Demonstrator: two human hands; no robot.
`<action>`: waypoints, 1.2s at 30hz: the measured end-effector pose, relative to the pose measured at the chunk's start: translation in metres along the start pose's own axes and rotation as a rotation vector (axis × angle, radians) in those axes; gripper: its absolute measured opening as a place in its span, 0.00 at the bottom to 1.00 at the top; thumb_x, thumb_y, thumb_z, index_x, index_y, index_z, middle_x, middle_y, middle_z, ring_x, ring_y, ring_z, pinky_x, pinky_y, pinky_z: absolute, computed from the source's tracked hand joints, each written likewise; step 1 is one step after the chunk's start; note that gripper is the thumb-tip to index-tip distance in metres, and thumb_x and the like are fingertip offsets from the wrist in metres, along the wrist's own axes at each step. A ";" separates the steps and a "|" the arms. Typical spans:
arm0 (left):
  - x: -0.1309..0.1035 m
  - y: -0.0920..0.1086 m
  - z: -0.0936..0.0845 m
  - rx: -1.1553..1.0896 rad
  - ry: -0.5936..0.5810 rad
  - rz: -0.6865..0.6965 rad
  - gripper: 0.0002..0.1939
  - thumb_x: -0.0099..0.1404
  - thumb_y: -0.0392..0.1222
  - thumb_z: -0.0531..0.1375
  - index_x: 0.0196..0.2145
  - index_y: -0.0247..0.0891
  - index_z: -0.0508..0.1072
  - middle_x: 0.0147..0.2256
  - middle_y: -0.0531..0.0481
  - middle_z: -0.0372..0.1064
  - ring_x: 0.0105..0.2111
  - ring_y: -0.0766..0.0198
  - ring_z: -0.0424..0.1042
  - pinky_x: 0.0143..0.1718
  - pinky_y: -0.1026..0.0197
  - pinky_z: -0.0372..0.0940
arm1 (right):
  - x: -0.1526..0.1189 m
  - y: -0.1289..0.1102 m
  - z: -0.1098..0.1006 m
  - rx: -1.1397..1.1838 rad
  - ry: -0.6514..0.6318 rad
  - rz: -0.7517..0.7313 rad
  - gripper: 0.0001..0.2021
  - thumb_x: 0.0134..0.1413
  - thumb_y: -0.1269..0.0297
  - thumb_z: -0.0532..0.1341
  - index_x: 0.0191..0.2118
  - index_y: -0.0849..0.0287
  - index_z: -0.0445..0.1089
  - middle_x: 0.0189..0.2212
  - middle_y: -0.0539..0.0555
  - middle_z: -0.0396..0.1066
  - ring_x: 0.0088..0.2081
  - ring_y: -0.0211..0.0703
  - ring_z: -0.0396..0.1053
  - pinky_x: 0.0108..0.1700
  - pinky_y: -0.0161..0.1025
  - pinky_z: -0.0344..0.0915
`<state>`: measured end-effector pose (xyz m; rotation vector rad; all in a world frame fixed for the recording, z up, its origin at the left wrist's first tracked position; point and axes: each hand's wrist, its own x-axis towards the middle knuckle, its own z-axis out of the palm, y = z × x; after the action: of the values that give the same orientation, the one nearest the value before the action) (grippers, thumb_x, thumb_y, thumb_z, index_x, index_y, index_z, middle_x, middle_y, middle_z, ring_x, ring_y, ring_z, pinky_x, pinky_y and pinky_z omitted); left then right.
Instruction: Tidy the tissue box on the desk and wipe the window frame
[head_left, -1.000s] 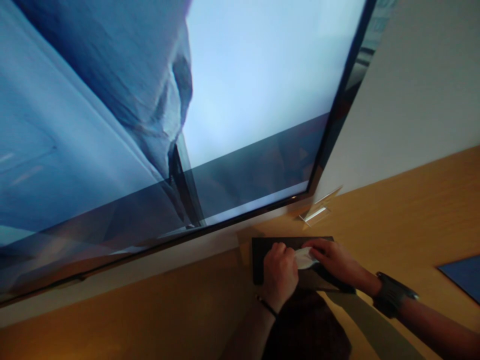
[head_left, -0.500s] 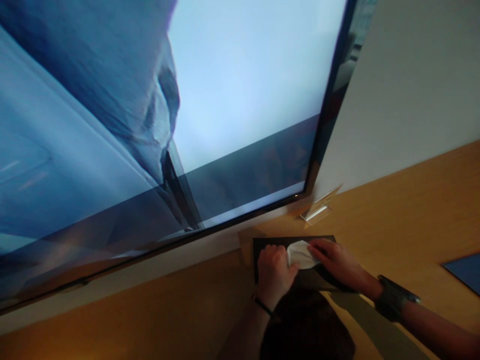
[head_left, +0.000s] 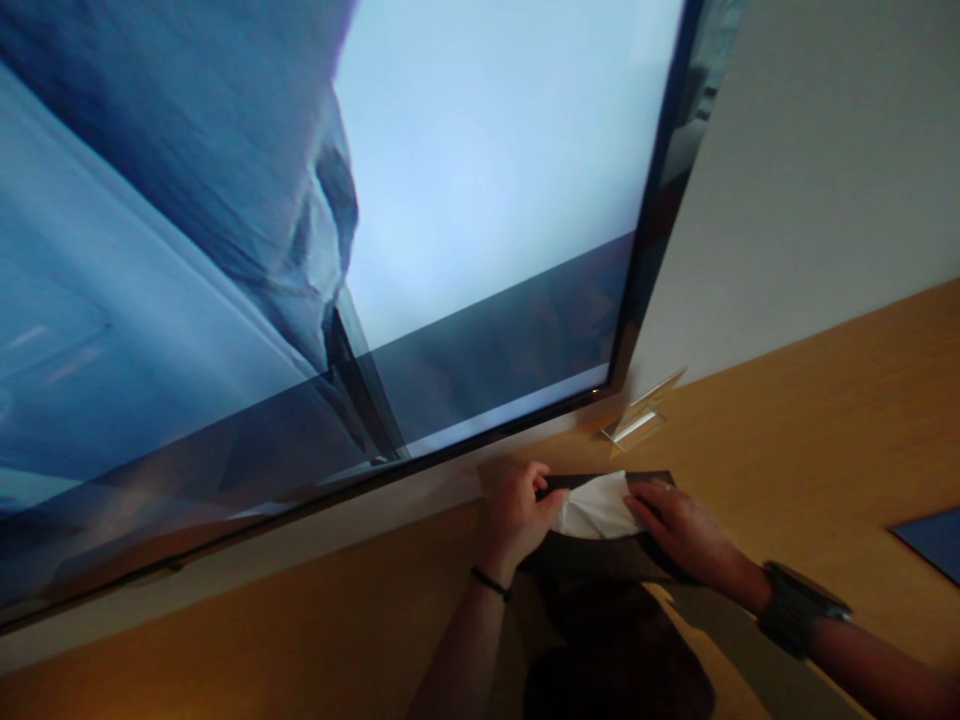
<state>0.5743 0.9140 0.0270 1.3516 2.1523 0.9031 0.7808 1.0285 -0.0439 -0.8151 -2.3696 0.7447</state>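
Between my two hands stretches a creased white tissue [head_left: 598, 508], thin and soft-looking. My left hand [head_left: 519, 515] pinches its left end between thumb and fingers, with a dark band round the wrist. At the other end, my right hand [head_left: 686, 527] grips the tissue with closed fingers; a dark watch [head_left: 801, 607] sits on that wrist. Directly beneath lies a dark rectangular thing [head_left: 592, 560] on the wooden counter, partly covered by the tissue and both hands. I cannot make out what kind of thing it is.
A large lit screen [head_left: 480, 180] fills the upper left, its lower edge close above my hands. A clear sign holder [head_left: 641, 415] stands by the screen's corner. Farther right, a blue flat panel [head_left: 934, 540] lies on the wooden counter [head_left: 810, 420].
My left hand has shifted left and slightly up, turning at the wrist. The tissue is spread wider and flatter between the hands. My right hand has moved slightly right and keeps its grip.
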 end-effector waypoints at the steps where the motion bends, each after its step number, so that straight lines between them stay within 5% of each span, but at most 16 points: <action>1: -0.005 -0.003 0.004 0.088 -0.026 0.005 0.18 0.54 0.45 0.65 0.41 0.35 0.72 0.35 0.48 0.70 0.37 0.60 0.68 0.40 0.59 0.63 | -0.001 0.001 0.001 -0.009 0.011 -0.016 0.24 0.66 0.49 0.45 0.36 0.62 0.71 0.30 0.56 0.67 0.32 0.45 0.68 0.35 0.42 0.63; 4: -0.020 -0.008 0.015 0.384 -0.052 0.030 0.07 0.56 0.35 0.58 0.34 0.34 0.72 0.36 0.45 0.69 0.41 0.56 0.66 0.43 0.56 0.61 | -0.002 0.004 0.003 -0.047 0.044 -0.062 0.25 0.67 0.50 0.44 0.35 0.62 0.71 0.30 0.56 0.67 0.31 0.44 0.68 0.35 0.42 0.62; 7: -0.025 -0.006 0.013 0.474 0.047 0.046 0.11 0.55 0.28 0.51 0.32 0.34 0.72 0.37 0.44 0.68 0.42 0.57 0.66 0.44 0.56 0.60 | -0.003 0.007 0.005 -0.100 0.067 -0.103 0.25 0.68 0.51 0.44 0.36 0.62 0.72 0.28 0.55 0.66 0.29 0.44 0.67 0.33 0.42 0.62; 14: -0.023 -0.005 -0.020 -0.004 -0.032 0.069 0.10 0.56 0.28 0.55 0.30 0.35 0.75 0.32 0.50 0.72 0.35 0.65 0.69 0.40 0.62 0.61 | -0.002 0.006 0.006 -0.187 0.090 -0.179 0.24 0.70 0.55 0.44 0.37 0.63 0.72 0.29 0.55 0.66 0.29 0.42 0.68 0.31 0.40 0.63; 19: -0.027 -0.012 -0.011 -0.124 -0.007 0.102 0.16 0.53 0.32 0.61 0.42 0.34 0.75 0.41 0.47 0.72 0.43 0.62 0.68 0.46 0.59 0.61 | 0.001 0.005 0.003 -0.243 0.084 -0.243 0.21 0.70 0.58 0.44 0.39 0.61 0.71 0.29 0.54 0.67 0.29 0.42 0.69 0.30 0.39 0.65; 23: -0.032 -0.017 -0.002 -0.015 0.005 0.155 0.02 0.56 0.32 0.60 0.29 0.33 0.72 0.33 0.46 0.69 0.38 0.60 0.65 0.42 0.58 0.59 | 0.002 0.002 -0.002 -0.278 0.101 -0.321 0.17 0.70 0.57 0.46 0.45 0.62 0.68 0.33 0.55 0.69 0.32 0.42 0.69 0.32 0.40 0.67; 30: -0.040 -0.022 -0.008 -0.062 -0.058 0.233 0.05 0.60 0.33 0.57 0.29 0.33 0.72 0.35 0.46 0.70 0.41 0.60 0.66 0.45 0.58 0.60 | -0.007 -0.045 -0.006 -0.248 0.113 -0.545 0.16 0.70 0.64 0.48 0.58 0.62 0.59 0.53 0.57 0.64 0.54 0.44 0.63 0.53 0.42 0.65; 36: -0.042 -0.012 -0.017 0.035 0.131 0.300 0.06 0.64 0.32 0.55 0.32 0.34 0.71 0.35 0.48 0.70 0.40 0.62 0.65 0.44 0.59 0.60 | -0.015 -0.067 0.015 -0.109 -0.044 -0.447 0.16 0.69 0.65 0.47 0.55 0.61 0.65 0.40 0.54 0.72 0.39 0.45 0.71 0.41 0.45 0.70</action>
<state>0.5733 0.8671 0.0311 1.7082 2.1022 1.0978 0.7557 0.9688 -0.0165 -0.2878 -2.5194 0.4538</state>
